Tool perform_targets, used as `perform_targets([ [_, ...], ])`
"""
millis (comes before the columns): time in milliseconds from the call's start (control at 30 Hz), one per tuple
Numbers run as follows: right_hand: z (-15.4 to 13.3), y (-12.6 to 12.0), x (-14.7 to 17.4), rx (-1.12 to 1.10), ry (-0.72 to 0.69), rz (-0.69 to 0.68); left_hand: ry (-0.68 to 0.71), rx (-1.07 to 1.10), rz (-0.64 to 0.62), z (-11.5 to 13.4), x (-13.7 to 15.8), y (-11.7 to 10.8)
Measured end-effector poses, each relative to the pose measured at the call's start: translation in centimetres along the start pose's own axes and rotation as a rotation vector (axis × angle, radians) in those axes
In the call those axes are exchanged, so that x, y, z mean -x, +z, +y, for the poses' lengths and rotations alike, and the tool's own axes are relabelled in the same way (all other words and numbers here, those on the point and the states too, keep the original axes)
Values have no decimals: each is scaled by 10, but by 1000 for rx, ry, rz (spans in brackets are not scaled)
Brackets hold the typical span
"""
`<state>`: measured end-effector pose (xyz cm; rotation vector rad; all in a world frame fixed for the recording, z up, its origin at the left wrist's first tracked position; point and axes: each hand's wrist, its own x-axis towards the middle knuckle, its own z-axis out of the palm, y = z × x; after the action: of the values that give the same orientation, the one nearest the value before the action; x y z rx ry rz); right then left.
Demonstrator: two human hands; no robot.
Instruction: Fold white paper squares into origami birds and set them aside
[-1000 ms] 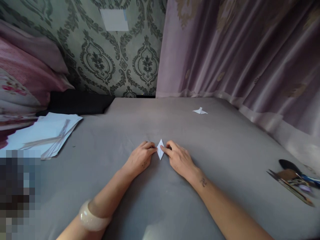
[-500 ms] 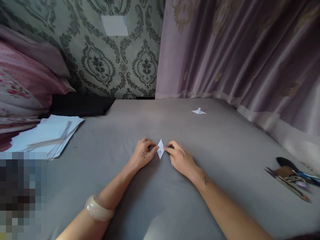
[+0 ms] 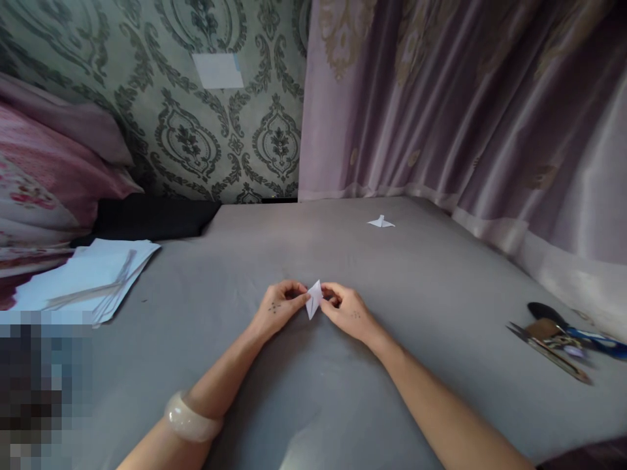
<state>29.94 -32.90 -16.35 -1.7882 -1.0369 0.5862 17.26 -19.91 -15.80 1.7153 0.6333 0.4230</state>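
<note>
A small white folded paper diamond (image 3: 314,300) is between my two hands, its long axis tilted slightly to the right at the top. My left hand (image 3: 281,305) pinches its left edge between thumb and fingers. On the opposite edge, my right hand (image 3: 347,307) grips it the same way, with fingers curled and partly hidden behind the paper. Farther off on the grey surface (image 3: 294,241) lies a white folded paper piece with wing-like points (image 3: 381,222).
White paper sheets (image 3: 83,267) lie at the left beside a black cloth (image 3: 151,217). To the right are scissors with a blue handle (image 3: 588,338) and a pointed, pen-like tool (image 3: 553,356). Purple curtains (image 3: 372,104) border the back and right side.
The paper diamond has tilted from upright to a slant and seems lifted a little. My right hand's fingers have shifted from pressing on its edge to pinching it. The view has shifted slightly.
</note>
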Motion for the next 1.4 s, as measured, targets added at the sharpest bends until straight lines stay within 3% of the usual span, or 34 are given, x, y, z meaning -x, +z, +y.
perform_targets([
  [233, -13, 4, 1, -437, 112, 53, -64, 475, 68, 15, 14, 12],
  [500, -30, 2, 11, -518, 138, 61, -94, 526, 111, 25, 26, 18],
  [667, -29, 6, 12, -490, 104, 50, -96, 517, 154, 27, 28, 19],
  [933, -32, 0, 16, -97, -239, 310, -40, 446, 166, 25, 29, 20],
  [1200, -38, 0, 20, -88, -248, 216, 109, 251, 156, 19, 31, 22],
  [1400, -38, -1, 20, -102, -272, 238, 55, 355, 136, 27, 33, 21],
])
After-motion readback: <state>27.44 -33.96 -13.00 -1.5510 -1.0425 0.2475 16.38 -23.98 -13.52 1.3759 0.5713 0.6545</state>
